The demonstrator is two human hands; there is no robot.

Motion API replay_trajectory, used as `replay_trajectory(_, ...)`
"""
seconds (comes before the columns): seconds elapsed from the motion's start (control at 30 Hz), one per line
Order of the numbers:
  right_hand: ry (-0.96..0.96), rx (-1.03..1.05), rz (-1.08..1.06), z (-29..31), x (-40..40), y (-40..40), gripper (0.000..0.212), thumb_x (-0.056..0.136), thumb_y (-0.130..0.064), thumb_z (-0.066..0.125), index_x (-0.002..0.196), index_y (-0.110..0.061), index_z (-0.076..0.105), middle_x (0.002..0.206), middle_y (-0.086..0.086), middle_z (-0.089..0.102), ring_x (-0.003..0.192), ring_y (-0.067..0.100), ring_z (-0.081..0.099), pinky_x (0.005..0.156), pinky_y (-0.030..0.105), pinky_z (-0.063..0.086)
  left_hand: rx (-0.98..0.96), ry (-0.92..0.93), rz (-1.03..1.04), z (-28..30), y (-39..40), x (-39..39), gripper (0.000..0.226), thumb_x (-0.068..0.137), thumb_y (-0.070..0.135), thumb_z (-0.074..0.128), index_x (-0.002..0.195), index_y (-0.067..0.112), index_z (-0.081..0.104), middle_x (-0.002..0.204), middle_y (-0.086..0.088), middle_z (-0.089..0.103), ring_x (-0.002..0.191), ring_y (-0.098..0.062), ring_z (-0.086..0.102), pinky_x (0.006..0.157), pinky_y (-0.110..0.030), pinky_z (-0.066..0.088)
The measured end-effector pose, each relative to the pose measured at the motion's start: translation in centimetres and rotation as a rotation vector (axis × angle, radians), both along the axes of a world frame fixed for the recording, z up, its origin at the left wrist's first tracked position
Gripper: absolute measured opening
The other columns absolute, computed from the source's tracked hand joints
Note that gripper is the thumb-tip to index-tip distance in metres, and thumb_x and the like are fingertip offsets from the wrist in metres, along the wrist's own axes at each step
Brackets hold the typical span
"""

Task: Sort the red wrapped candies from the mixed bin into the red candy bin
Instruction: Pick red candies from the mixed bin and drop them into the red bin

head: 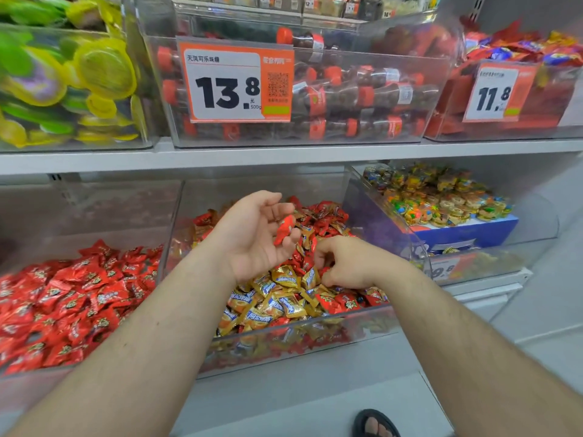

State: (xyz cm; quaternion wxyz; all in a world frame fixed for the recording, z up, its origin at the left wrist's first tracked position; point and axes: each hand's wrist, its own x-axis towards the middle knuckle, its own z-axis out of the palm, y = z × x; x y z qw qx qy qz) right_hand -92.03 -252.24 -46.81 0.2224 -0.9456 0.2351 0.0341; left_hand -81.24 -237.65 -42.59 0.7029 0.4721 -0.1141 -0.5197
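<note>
Foot [375, 425]: in a dark sandal, at the bottom edge, on the pale floor.

Forearms: two, bare, reaching up and inward from the lower corners over the front lip of the mixed bin [284, 348].

Mixed bin: clear, middle of the lower shelf. Gold and red wrapped sweets are heaped together in it, gold mostly at the front, red behind and at the right.

Right hand [344, 263]: knuckles up, low on the heap. Its fingers [321, 253] are curled down into the sweets; whether one is actually pinched cannot be told.

Left hand [252, 234]: palm up and cupped above the heap, fingers loosely bent. One red candy [284, 230] lies across the fingers, held there rather than squeezed.

Handling, as judged: the candy is light, with a slick, crinkly wrapper that would slip easily; it is best taken at the body or a twisted wrapper end with a light pinch. A cupped palm should carry several.

Red bin [88, 197]: clear, just left of the mixed bin, filled with red sweets only.

Right bin [378, 197]: multicoloured sweets over a blue box.

Upper shelf [284, 152]: bins of green-yellow packs, small cola-bottle packs and red packets, with price tags reading 13.8 [236, 85] and 11.8 [495, 93].
</note>
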Motion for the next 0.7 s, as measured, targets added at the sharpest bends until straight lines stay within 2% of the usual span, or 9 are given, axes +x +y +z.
replay_trajectory(0.07,-0.001,0.009,-0.025,0.0,-0.7,-0.3,0.019,0.077,-0.009,0.069,0.081,-0.024,0.057,0.077,-0.007,0.055,0.066,0.012,0.052,0.057,0.026,0.043,0.063,-0.123,0.035,-0.3,-0.4,0.0,0.022,0.094,0.029,0.056,0.076,0.016,0.054,0.065,0.003,0.043,0.053,-0.009,0.042,0.045,-0.018,0.037)
replay_trajectory(0.1,-0.006,0.009,-0.042,0.0,-1.0,-0.4,0.019,0.078,-0.009,0.069,0.082,-0.022,0.057,0.077,-0.007,0.055,0.065,0.012,0.051,0.059,0.028,0.043,0.131,-0.317,0.062,-0.7,-0.5,0.1,0.020,0.092,0.027,0.061,0.076,0.018,0.055,0.065,0.005,0.043,0.053,-0.009,0.039,0.048,-0.019,0.035)
replay_trajectory(0.17,-0.031,0.033,-0.088,0.1,-1.9,-0.9,0.019,0.080,-0.011,0.069,0.087,-0.021,0.056,0.081,-0.004,0.056,0.069,0.016,0.055,0.061,0.033,0.047,0.370,-0.972,0.078,-1.7,-0.7,0.5,0.013,0.089,0.027,0.068,0.079,0.023,0.059,0.071,0.007,0.053,0.057,-0.010,0.045,0.055,-0.025,0.039)
replay_trajectory(0.23,-0.081,0.072,-0.131,0.3,-3.0,-1.5,0.019,0.085,-0.012,0.066,0.097,-0.024,0.057,0.092,-0.002,0.058,0.074,0.018,0.057,0.063,0.034,0.050,0.619,-1.568,0.004,-2.3,-0.8,0.7,0.006,0.089,0.034,0.066,0.088,0.031,0.061,0.093,0.006,0.065,0.072,-0.014,0.053,0.066,-0.028,0.045)
replay_trajectory(0.3,-0.126,0.107,-0.163,0.6,-4.0,-1.9,0.023,0.091,-0.014,0.062,0.110,-0.026,0.057,0.100,0.000,0.057,0.067,0.015,0.054,0.058,0.029,0.046,0.801,-1.751,-0.123,-2.8,-1.0,0.6,0.021,0.089,0.043,0.064,0.107,0.033,0.064,0.117,0.003,0.062,0.092,-0.018,0.057,0.075,-0.031,0.047)
replay_trajectory(0.4,-0.252,0.159,-0.227,0.9,-4.9,-2.1,0.023,0.095,-0.019,0.060,0.116,-0.028,0.060,0.098,-0.001,0.058,0.063,0.015,0.054,0.055,0.028,0.045,0.913,-1.767,-0.209,-3.7,-1.6,0.4,0.043,0.086,0.050,0.066,0.121,0.025,0.063,0.128,-0.002,0.054,0.106,-0.026,0.060,0.080,-0.038,0.052)
replay_trajectory(0.53,-0.520,0.426,-0.360,1.8,-5.2,-1.4,0.011,0.096,-0.016,0.060,0.105,-0.018,0.065,0.071,0.002,0.058,0.061,0.014,0.053,0.060,0.029,0.045,0.862,-1.746,-0.165,-3.5,-1.7,0.2,0.030,0.088,0.045,0.065,0.109,0.023,0.064,0.113,-0.001,0.057,0.085,-0.021,0.058,0.070,-0.032,0.047)
replay_trajectory(0.63,-0.626,0.843,-0.474,2.8,-5.3,-0.7,0.009,0.098,-0.016,0.058,0.103,-0.011,0.064,0.075,0.008,0.059,0.066,0.020,0.065,0.063,0.031,0.055,0.541,-1.337,-0.064,-2.8,-1.6,0.1,0.024,0.091,0.047,0.061,0.094,0.023,0.062,0.077,0.002,0.059,0.059,-0.014,0.051,0.059,-0.027,0.044)
replay_trajectory(0.7,-0.679,1.109,-0.539,3.2,-5.3,-0.5,0.014,0.098,-0.009,0.055,0.109,-0.007,0.063,0.082,0.012,0.062,0.072,0.024,0.071,0.061,0.034,0.059,0.322,-0.833,0.020,-1.9,-1.5,-0.2,0.026,0.096,0.043,0.056,0.094,0.018,0.063,0.080,0.001,0.060,0.057,-0.011,0.049,0.052,-0.024,0.040)
